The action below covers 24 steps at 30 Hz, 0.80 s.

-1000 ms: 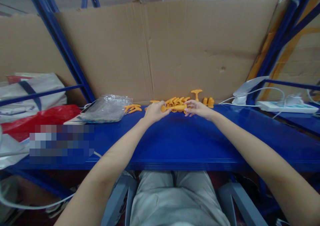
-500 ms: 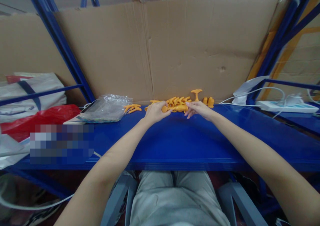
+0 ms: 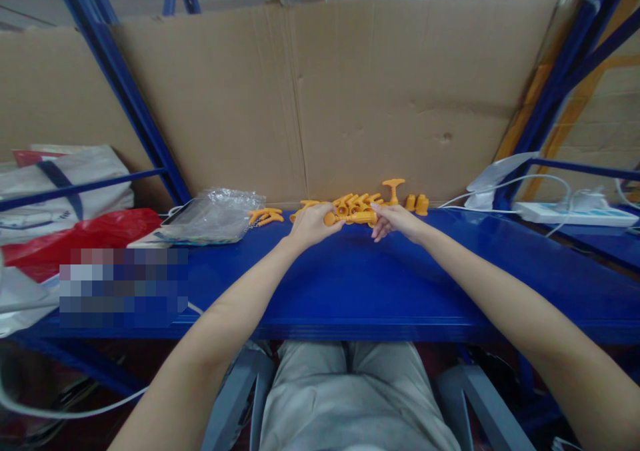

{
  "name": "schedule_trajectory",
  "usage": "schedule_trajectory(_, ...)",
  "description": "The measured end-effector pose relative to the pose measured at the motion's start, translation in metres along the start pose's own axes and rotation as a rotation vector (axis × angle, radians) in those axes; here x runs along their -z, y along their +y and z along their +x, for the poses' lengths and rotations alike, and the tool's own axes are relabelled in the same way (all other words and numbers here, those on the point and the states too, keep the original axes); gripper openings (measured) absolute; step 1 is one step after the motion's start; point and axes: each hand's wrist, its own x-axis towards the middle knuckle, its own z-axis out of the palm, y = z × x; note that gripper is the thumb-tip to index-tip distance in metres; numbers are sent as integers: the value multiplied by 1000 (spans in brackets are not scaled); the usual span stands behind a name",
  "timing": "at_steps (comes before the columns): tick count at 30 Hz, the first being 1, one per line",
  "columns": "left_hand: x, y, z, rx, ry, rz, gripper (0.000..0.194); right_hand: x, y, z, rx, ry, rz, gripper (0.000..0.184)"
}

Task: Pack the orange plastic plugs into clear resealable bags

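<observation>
My left hand is closed around a yellow-orange plastic part with a round disc-shaped end. In my right hand, thumb and fingers pinch a yellow-orange cylindrical plastic piece. The two pieces lie end to end between my hands; whether they touch cannot be made out. Just behind them is a row of similar yellow-orange tubular parts, partly hidden by my hands. A T-shaped yellow-orange handle stands upright behind my right hand, with small stubby yellow-orange parts to its right.
Curved yellow-orange pieces lie left of my hands beside a clear plastic bag. A cardboard sheet backs the blue shelf. To the right sits a white power strip with cables; a red bag is at the left.
Both hands stay nearly in place. The cylindrical piece has shifted slightly relative to the disc-ended part, and my right fingers have moved a little.
</observation>
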Motion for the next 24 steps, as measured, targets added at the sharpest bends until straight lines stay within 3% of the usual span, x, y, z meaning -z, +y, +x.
schedule_trajectory(24, -1, -2, -1, -31, 9, -16, 27, 0, 5, 3, -46, -21, -28, 54)
